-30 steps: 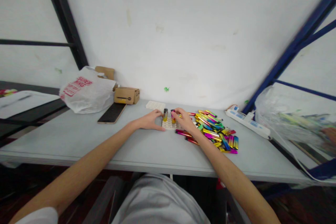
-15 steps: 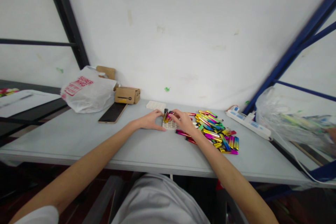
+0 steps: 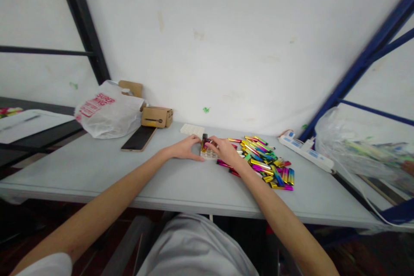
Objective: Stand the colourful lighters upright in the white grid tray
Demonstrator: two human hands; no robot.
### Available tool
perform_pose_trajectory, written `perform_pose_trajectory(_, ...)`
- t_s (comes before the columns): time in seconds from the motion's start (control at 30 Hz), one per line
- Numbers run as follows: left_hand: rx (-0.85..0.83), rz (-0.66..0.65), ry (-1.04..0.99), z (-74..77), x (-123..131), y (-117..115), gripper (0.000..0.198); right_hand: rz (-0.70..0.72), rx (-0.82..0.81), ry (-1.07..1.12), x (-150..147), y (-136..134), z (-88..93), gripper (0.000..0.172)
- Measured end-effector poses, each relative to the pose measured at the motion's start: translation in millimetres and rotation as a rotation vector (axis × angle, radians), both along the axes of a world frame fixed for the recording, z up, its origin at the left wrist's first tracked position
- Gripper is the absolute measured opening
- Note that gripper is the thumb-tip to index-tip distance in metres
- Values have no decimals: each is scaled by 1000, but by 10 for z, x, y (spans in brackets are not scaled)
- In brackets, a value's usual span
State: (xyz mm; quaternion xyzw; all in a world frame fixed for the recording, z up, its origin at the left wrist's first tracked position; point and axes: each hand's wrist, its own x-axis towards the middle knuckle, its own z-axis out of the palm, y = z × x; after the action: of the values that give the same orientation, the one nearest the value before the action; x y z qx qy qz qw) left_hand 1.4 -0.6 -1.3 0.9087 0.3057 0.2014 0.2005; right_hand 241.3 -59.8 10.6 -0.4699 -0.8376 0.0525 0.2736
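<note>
A white tray with rows of round holes (image 3: 210, 154) lies on the table in front of me. My left hand (image 3: 185, 147) spans its left side, thumb at the near corner and fingers at the far one, holding it. Shiny lighters with black tops (image 3: 204, 140) stand upright at the tray's left end. My right hand (image 3: 224, 148) is over the tray, thumb and fingers pinched on a pinkish-red lighter (image 3: 207, 141) close beside them. Its lower end is hard to make out. Under and beyond my right wrist lies a loose pile of metallic coloured lighters (image 3: 258, 157).
A second white tray (image 3: 192, 130) lies near the wall. On the left are a phone (image 3: 139, 139), a small cardboard box (image 3: 157, 117) and a white plastic bag (image 3: 110, 110). A power strip (image 3: 306, 152) lies at the right, and a clear bag (image 3: 355, 151) beyond it.
My right hand has moved slightly left and down over the tray, with the lighter in its fingers closer to the standing ones. My left hand has stayed put.
</note>
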Motion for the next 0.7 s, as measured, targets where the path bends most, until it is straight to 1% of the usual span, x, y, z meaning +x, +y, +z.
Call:
perform_pose_trajectory(0.1,15,-4,-4,-12,-7,4,79,-73,12,-111,-30,-24,35,32)
perform_pose_trajectory(0.23,26,13,20,-11,-11,10,80,-94,-13,-138,50,5,78,35)
perform_pose_trajectory(0.3,18,24,38,-3,-9,13,82,-145,14,-128,184,81,79,36)
perform_pose_trajectory(0.33,11,26,46,2,-9,13,83,-194,45,-122,276,131,69,37)
perform_pose_trajectory(0.4,-5,26,52,12,-9,12,84,-284,84,-123,488,236,21,36)
perform_pose_trajectory(0.43,-9,27,51,16,-9,11,84,-331,88,-129,598,284,-14,38)
perform_pose_trajectory(0.5,-9,26,44,23,-10,7,83,-373,44,-148,801,354,-90,46)
perform_pose_trajectory(0.57,-2,24,38,26,-11,5,82,-401,-53,-150,951,388,-151,51)
perform_pose_trajectory(0.63,0,23,36,25,-10,5,82,-417,-118,-155,1035,397,-179,52)
perform_pose_trajectory(0.7,1,21,31,21,-10,8,82,-411,-123,-156,1066,397,-178,46)
